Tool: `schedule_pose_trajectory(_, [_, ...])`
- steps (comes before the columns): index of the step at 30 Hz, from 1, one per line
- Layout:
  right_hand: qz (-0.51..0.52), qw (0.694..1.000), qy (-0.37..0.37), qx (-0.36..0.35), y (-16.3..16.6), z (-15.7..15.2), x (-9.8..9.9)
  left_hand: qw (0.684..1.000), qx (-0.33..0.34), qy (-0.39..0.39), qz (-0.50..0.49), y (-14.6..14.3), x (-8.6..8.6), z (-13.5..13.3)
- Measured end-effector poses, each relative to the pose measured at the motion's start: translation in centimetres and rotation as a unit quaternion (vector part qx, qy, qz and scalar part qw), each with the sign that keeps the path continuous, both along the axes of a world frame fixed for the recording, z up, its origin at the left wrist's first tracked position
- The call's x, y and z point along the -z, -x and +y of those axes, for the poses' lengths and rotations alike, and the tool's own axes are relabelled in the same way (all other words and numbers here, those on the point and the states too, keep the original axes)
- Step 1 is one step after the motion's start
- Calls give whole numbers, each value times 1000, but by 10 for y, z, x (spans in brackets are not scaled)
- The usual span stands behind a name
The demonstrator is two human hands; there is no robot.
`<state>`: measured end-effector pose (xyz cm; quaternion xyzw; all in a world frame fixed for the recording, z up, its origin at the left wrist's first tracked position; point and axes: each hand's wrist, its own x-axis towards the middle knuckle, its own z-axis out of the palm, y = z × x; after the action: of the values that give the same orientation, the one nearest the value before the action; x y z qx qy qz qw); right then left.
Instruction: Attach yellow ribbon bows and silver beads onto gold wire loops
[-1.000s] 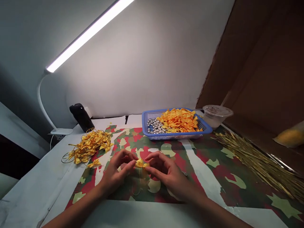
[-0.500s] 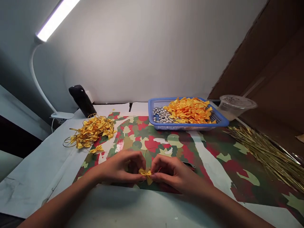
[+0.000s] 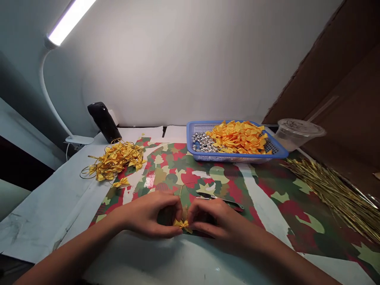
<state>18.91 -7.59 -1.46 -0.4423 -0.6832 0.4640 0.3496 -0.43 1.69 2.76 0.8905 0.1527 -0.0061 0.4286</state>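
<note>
A small yellow ribbon bow is pinched between both my hands near the front edge of the camouflage-patterned sheet. My left hand grips its left side with curled fingers. My right hand pinches its right side, fingers closed. A thin gold thread runs up from the bow between my fingers. A dark slim tool lies on the sheet just behind my right hand.
A blue basket holds yellow bows and silver beads. A pile of finished bows on gold loops lies at the left. Gold strands lie at the right, a lidded plastic cup behind them. A black device and lamp stand at the back left.
My hands have drawn the bow toward me, from the middle of the sheet to its front edge. The view has tilted, so the basket and pile sit further right.
</note>
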Motion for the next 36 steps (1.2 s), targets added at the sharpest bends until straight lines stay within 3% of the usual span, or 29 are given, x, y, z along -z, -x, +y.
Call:
schedule_pose_trajectory(8, [-52, 998, -14, -20, 0, -3, 1, 999, 4, -32, 1, 2, 10, -4])
schedule_pose_trajectory(15, [-5, 997, 74, -11, -1, -2, -7, 990, -61, 127, -23, 1, 4, -7])
schedule_pose_trajectory(21, [137, 983, 109, 47, -2, 1, -5, 943, -174, 269, -86, -4, 10, -12])
schedule_pose_trajectory(30, [205, 967, 145, 40, -2, 1, -5, 958, -117, 247, -82, -1, 1, -12])
schedule_pose_trajectory(36, [199, 970, 136, 40, -3, 1, -4, 973, -122, 179, -77, 0, 4, -10])
